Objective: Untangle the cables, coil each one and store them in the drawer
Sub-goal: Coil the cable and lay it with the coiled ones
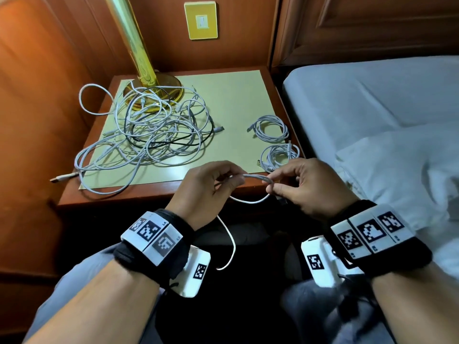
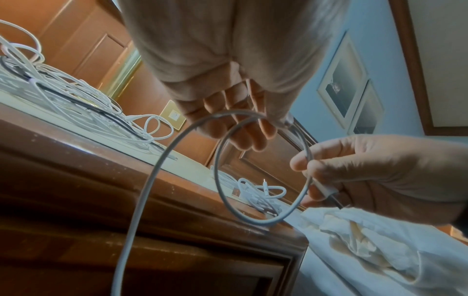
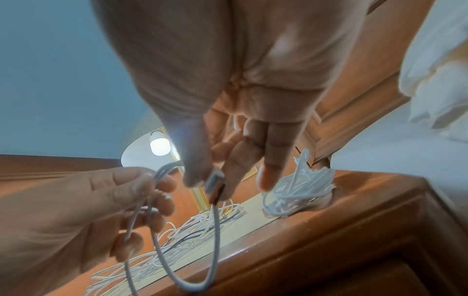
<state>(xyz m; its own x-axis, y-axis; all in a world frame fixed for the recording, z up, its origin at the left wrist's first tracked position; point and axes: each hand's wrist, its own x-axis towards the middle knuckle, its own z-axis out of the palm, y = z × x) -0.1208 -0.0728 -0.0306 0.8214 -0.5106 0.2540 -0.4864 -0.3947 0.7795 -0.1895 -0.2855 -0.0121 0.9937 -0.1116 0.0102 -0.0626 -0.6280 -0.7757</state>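
At about 10 o'clock on the desk (image 1: 238,95) lay the tangle of cables (image 1: 149,130), mostly white with one black cable (image 1: 171,145) running through it; how many white ones it held I could not count. One loop hung over the left edge of the desk, and a plug end stuck out at 8 o'clock; a careless pull could drag the heap down. Behind it stood one brass lamp (image 1: 139,58), and cables lay around its base, so pulling might catch there.

The left hand (image 1: 206,187) was clamped on the white cable (image 1: 255,177) and held the first loop. The loose tail hung down below the hands, and I judged it could twist or slip, so that the coil opened. The drawer was not clearly in view.

The right hand (image 1: 300,184) pinched the same cable near its plug. If this pinch loosened, the loop would probably spring apart.

At 3 o'clock rested two coiled cables (image 1: 269,127), near the right edge beside one bed (image 1: 372,108); they could be knocked off.
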